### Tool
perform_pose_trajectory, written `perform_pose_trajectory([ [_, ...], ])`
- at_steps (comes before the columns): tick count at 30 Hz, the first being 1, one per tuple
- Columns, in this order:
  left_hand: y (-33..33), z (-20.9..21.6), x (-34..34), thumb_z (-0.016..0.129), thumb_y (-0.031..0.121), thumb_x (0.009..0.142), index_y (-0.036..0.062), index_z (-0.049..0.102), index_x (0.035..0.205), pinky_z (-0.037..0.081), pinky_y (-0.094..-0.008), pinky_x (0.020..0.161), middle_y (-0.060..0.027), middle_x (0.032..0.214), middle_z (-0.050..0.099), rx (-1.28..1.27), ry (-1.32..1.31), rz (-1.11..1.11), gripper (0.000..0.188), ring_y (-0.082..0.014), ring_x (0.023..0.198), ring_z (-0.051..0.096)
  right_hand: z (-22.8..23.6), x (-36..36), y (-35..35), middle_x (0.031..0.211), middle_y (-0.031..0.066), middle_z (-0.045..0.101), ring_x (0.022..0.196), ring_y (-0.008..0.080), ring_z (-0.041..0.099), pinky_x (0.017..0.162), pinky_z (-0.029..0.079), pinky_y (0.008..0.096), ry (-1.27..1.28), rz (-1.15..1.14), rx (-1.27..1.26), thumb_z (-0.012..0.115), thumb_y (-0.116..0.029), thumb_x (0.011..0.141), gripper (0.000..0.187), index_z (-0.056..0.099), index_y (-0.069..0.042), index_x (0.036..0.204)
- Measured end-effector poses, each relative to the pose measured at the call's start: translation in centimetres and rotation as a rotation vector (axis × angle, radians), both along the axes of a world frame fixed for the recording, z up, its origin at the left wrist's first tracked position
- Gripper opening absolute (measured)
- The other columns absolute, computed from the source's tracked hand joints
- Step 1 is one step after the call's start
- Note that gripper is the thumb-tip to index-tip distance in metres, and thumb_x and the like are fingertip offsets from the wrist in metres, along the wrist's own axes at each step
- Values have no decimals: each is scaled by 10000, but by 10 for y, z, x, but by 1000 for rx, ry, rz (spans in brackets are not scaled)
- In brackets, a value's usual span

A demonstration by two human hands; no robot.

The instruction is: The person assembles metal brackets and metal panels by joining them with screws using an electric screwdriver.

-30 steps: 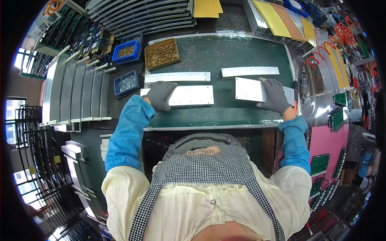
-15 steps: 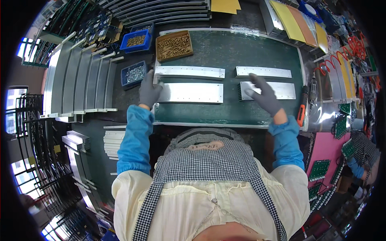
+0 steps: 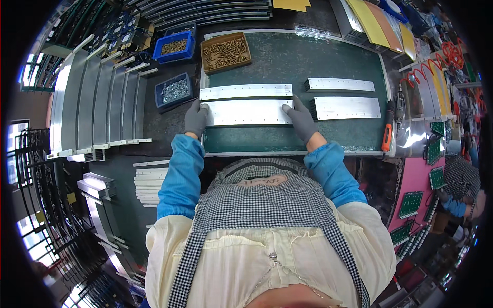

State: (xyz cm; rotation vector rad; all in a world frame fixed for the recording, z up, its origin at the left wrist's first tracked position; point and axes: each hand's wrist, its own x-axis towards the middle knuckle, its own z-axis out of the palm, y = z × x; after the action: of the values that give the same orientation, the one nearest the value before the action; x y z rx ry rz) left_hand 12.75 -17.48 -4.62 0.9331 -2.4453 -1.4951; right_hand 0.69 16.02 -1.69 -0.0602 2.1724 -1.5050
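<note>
The gray-gloved left hand (image 3: 195, 119) and right hand (image 3: 302, 120) grip opposite short ends of the long silver metal bar (image 3: 246, 113), thumbs over its top face, at the left part of the green worktop (image 3: 246, 139). It looks stiff, fairly weighty and smooth enough to slip, so holding both ends seems the steadiest grasp. Just beyond lies a narrower drilled bar (image 3: 246, 92); to the right, a shorter drilled block (image 3: 346, 107) with a ridged end.

Smooth glossy metal bar (image 3: 249, 112), matt woven cloth apron (image 3: 264, 205)
</note>
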Motion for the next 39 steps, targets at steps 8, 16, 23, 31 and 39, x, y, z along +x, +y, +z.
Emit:
perform_pose_trajectory([
  [8, 8, -11, 1, 556, 210, 932, 75, 579, 1331, 471, -379, 941, -227, 1194, 658, -93, -27, 98, 422, -352, 1103, 638, -4, 2, 2, 1404, 215, 521, 1284, 261, 504, 1066, 370, 310, -75, -34, -91, 613, -179, 910, 654, 363, 38, 1474],
  [16, 26, 13, -10, 579, 229, 918, 83, 585, 1332, 486, -352, 897, -208, 1151, 684, -64, -79, 116, 439, -314, 1055, 664, -25, -24, 10, 1292, 171, 606, 1141, 213, 578, 972, 432, 286, -31, -30, -58, 592, -158, 906, 551, 472, -32, 1429],
  [23, 27, 12, -6, 594, 237, 915, 55, 584, 1312, 483, -380, 902, -218, 1170, 666, -33, -15, 84, 437, -340, 1062, 651, -7, -12, 19, 1457, 241, 449, 1363, 353, 430, 1111, 352, 382, 160, 43, 78, 610, -299, 900, 678, 377, -2, 1463],
  [31, 179, 88, -72, 671, 297, 900, -45, 423, 1414, 408, -376, 1046, -204, 1375, 533, 272, 272, -156, 665, -276, 1249, 529, 40, -115, 189, 1444, 214, 445, 1345, 367, 427, 1110, 354, 418, 691, -408, 444, 663, -391, 889, 701, 418, -9, 1422],
  [39, 315, -6, -163, 646, 253, 885, -18, 172, 1534, 428, -379, 1010, -303, 1370, 494, 386, -154, -210, 848, -370, 1229, 536, -54, -216, 308, 1312, 153, 605, 1252, 262, 529, 1057, 380, 330, 110, -264, 142, 583, -449, 941, 589, 562, -10, 1333],
])
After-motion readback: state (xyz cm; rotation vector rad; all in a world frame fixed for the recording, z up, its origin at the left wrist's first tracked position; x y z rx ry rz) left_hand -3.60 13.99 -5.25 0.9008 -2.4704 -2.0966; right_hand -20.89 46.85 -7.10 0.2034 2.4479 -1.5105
